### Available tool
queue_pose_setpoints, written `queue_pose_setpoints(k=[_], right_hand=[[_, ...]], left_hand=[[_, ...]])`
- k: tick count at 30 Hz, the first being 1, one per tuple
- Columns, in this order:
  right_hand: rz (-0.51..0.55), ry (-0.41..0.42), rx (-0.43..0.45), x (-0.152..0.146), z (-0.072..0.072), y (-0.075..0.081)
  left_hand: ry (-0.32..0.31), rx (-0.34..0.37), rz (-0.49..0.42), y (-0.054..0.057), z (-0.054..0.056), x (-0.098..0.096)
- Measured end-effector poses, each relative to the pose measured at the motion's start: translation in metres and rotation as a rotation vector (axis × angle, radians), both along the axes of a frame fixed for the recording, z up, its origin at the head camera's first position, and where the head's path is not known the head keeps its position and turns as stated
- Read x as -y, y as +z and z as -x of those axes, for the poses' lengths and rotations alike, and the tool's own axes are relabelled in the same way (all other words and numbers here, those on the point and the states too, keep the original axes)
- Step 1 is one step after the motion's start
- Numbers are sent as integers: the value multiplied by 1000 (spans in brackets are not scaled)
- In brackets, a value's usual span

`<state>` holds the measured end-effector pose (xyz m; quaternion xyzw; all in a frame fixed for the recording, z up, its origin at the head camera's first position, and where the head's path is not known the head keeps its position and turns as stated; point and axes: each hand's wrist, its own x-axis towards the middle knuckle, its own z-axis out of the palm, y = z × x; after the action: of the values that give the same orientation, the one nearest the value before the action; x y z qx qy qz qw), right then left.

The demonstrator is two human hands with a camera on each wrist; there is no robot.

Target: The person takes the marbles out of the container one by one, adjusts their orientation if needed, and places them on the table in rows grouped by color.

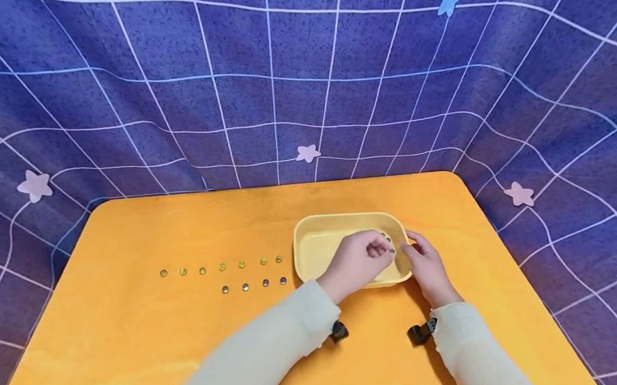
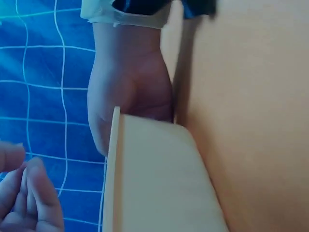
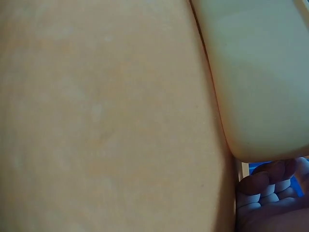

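My left hand [image 1: 354,261] reaches over a shallow yellow plastic bin [image 1: 349,215], its fingers curled and the thumb close to the fingertips. In the left wrist view those fingertips [image 2: 41,183] are above the bin's rim. A small dark round piece [image 1: 392,251] shows right at the fingertips in the head view; I cannot tell whether they pinch it. Other small round pieces [image 1: 388,240] lie in the bin's right end. My right hand [image 1: 428,264] grips that end, thumb at the rim and fingers outside the end wall.
Left of the bin, several small shiny gold-toned round pieces [image 1: 202,271] form a row on the orange table [image 1: 135,345]. A shorter row of dark silvery round pieces [image 1: 245,287] lies in front of it. A blue grid-patterned curtain [image 1: 247,100] hangs behind the table's far edge.
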<state>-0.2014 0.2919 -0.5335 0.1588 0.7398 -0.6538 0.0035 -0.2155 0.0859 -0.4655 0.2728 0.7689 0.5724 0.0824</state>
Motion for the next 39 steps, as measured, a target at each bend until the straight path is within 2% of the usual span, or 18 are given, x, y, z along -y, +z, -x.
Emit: queue_pose_setpoints(k=[3, 6, 11, 13, 16, 19, 25, 31, 39], right_hand=[[11, 4, -11, 0, 0, -1], [2, 6, -18, 0, 0, -1], [-47, 0, -21, 0, 0, 0], [-65, 8, -21, 0, -1, 1], [-75, 19, -24, 0, -1, 1], [-55, 16, -33, 0, -1, 1], [-2, 15, -21, 1, -1, 2], [-5, 24, 24, 0, 0, 4], [-22, 29, 18, 1, -1, 5]], left_hand=[[61, 24, 20, -1, 7, -16], [106, 49, 114, -7, 14, -29], [125, 41, 250, -15, 22, -46], [116, 58, 254, -19, 24, -50], [116, 112, 212, -26, 28, -54], [151, 159, 182, -33, 32, -56], [214, 210, 258, -44, 37, -57], [227, 191, 338, -47, 38, -60], [191, 129, 453, -44, 35, -61]])
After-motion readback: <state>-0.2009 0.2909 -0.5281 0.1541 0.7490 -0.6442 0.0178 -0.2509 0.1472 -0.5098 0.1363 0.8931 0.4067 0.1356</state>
